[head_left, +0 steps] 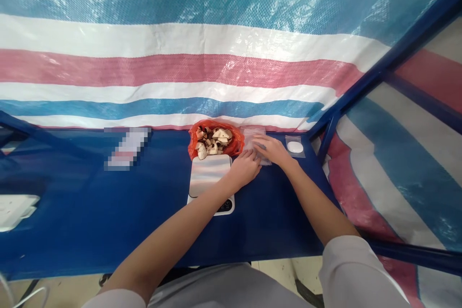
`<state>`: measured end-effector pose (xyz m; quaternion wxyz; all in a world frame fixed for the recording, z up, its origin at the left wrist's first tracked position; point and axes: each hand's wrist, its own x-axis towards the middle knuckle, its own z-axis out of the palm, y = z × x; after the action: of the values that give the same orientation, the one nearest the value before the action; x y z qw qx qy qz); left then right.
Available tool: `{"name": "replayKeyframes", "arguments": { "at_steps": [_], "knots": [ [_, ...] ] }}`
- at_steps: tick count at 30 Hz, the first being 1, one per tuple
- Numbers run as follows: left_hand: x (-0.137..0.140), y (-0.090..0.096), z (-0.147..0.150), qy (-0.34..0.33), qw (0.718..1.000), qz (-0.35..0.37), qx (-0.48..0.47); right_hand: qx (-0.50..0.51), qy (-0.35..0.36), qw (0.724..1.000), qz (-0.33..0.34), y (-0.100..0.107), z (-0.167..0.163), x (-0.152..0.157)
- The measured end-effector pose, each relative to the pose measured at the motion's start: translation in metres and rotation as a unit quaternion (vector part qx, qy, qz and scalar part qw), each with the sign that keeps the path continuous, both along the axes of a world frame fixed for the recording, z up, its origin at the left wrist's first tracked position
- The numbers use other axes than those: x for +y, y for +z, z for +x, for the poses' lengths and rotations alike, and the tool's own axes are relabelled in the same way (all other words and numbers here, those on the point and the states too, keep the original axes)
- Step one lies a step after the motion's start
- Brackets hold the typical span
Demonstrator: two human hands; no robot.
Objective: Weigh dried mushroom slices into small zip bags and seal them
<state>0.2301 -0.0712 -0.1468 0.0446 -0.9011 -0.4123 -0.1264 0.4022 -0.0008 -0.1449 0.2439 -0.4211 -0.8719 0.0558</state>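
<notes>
Several clear zip-top plastic bags (266, 160) lie on the blue table, to the right of a red plastic bag (236, 142). My left hand (246, 167) is closed at the near left edge of the clear bags, its fingertips pinching the plastic. From the right, my right hand (272, 149) reaches over the same bags with bent fingers gripping them; its thumb is partly hidden. Pale, dark-edged dried pieces (212, 142), perhaps mushroom, fill the open red bag. Just left of my left forearm sits a kitchen scale (207, 173) with a shiny bare plate, its control panel partly covered by that arm.
A small clear bag with a white round item (295, 147) lies at the table's right end. A blurred-out flat item (126, 149) is at the back left, and a white power strip (18, 211) at the left edge. Blue frame bars (361, 82) and striped sheeting (180, 70) enclose the table (144, 211).
</notes>
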Motion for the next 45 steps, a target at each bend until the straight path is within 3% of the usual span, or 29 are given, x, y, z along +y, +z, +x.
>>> {"name": "replayKeyframes", "arguments": {
  "at_steps": [5, 12, 24, 31, 38, 45],
  "knots": [
    [-0.004, -0.002, -0.003, -0.002, 1.0, -0.002, 0.012, -0.063, 0.006, 0.997, 0.033, -0.002, 0.0, 0.006],
    [-0.009, 0.0, -0.005, -0.004, 0.999, -0.021, 0.028, -0.108, 0.021, 0.994, 0.021, -0.008, 0.0, 0.013],
    [-0.012, -0.003, -0.011, -0.013, 0.998, -0.044, 0.048, -0.095, 0.059, 0.994, 0.019, -0.021, 0.003, 0.018],
    [-0.013, 0.007, -0.009, -0.009, 0.999, -0.041, 0.023, -0.065, 0.016, 0.998, -0.018, -0.009, 0.008, 0.019],
    [-0.029, 0.034, -0.025, -0.024, 0.997, -0.011, -0.074, 0.048, -0.067, 0.997, 0.007, 0.015, 0.01, -0.017],
    [-0.039, 0.049, -0.097, 0.07, 0.985, 0.031, -0.154, 0.064, -0.086, 0.993, 0.04, 0.01, -0.023, -0.082]
  ]
}}
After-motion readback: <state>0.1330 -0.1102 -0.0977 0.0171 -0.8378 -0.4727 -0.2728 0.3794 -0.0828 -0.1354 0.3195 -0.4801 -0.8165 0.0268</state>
